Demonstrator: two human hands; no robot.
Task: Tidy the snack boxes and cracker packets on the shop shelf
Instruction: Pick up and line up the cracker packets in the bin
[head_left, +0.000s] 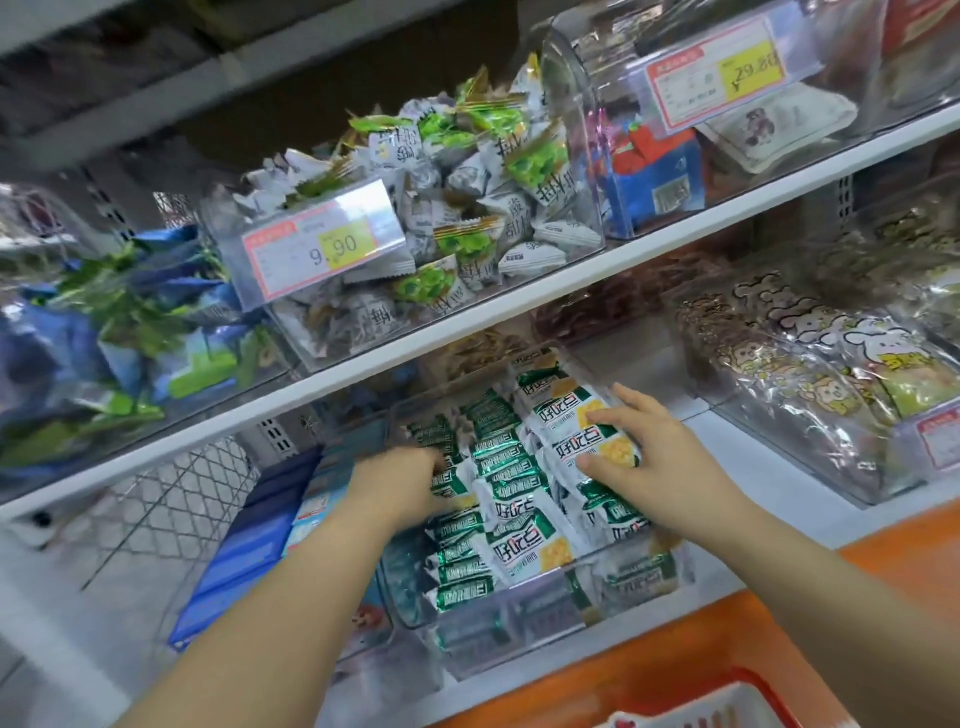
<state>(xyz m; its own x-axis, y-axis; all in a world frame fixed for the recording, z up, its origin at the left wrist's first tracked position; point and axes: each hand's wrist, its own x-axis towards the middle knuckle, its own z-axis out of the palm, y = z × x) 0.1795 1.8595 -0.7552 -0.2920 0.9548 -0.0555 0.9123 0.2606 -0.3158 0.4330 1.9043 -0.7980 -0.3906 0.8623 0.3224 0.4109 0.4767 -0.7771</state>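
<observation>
On the lower white shelf (698, 418), a clear plastic bin (524, 618) holds rows of green-and-white cracker packets (519, 540), left of a clear bin of cartoon-printed bags (810, 358). The right hand (644, 457) lies flat, fingers spread, on the far right packets. The left hand (405, 483) is blurred at the bin's left side, fingertips tucked among the packets; whether it grips one I cannot tell.
</observation>
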